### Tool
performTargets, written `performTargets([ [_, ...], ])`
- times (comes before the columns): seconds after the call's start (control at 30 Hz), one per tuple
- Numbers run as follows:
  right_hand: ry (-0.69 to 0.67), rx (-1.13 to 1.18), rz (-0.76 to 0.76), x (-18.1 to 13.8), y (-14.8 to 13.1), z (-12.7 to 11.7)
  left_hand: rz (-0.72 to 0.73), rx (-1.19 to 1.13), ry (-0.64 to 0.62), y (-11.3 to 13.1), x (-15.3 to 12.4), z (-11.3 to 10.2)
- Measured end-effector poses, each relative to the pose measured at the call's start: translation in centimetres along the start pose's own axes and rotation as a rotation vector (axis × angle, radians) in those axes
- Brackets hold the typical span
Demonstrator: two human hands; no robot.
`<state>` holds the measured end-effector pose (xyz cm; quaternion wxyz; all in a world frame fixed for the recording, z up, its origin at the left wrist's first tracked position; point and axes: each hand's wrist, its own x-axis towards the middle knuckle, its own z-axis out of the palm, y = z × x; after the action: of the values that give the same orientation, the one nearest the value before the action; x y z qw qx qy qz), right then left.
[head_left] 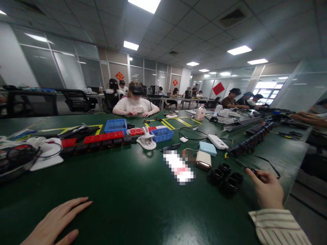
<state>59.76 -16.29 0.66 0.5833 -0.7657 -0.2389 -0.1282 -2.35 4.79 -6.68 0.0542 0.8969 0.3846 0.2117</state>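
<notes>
My left hand (58, 217) is low at the left over the green table, fingers stretched out and holding nothing. At the right, my right hand (268, 187) is closed around the dark handle of a thin black screwdriver-like tool (251, 170). Its slim shaft points away to the left, and its exact kind is hard to make out. Several black ring-shaped pieces (231, 185) stand just left of that hand. Beyond them lie a cream box-like device (203, 160), a light blue one (207, 148) and a white one (217, 142).
A blurred white sheet (180, 168) lies mid-table. Farther back are a red-and-black power strip row (107, 136), two blue trays (163, 135) and a white clamp stand (146, 141). A dark bundled strip (251, 139) runs along the right. A person (135, 103) sits opposite.
</notes>
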Motion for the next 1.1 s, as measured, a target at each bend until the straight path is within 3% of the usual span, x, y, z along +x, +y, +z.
performTargets([
  [0.27,-0.175,0.138,0.022,-0.9,-0.8,0.9,0.002,-0.029,-0.026,0.5,0.0,-1.1],
  [0.6,-0.326,0.077,-0.035,-0.5,-0.9,0.9,-0.062,-0.054,-0.01,2.5,0.2,-1.7],
  [0.9,-0.296,0.045,0.019,-0.6,-1.1,0.4,-0.018,0.005,0.056,-0.6,-0.3,1.1],
  [1.1,-0.28,0.132,0.013,-1.0,-0.5,0.5,-0.021,-0.013,0.023,0.6,-0.1,0.0],
])
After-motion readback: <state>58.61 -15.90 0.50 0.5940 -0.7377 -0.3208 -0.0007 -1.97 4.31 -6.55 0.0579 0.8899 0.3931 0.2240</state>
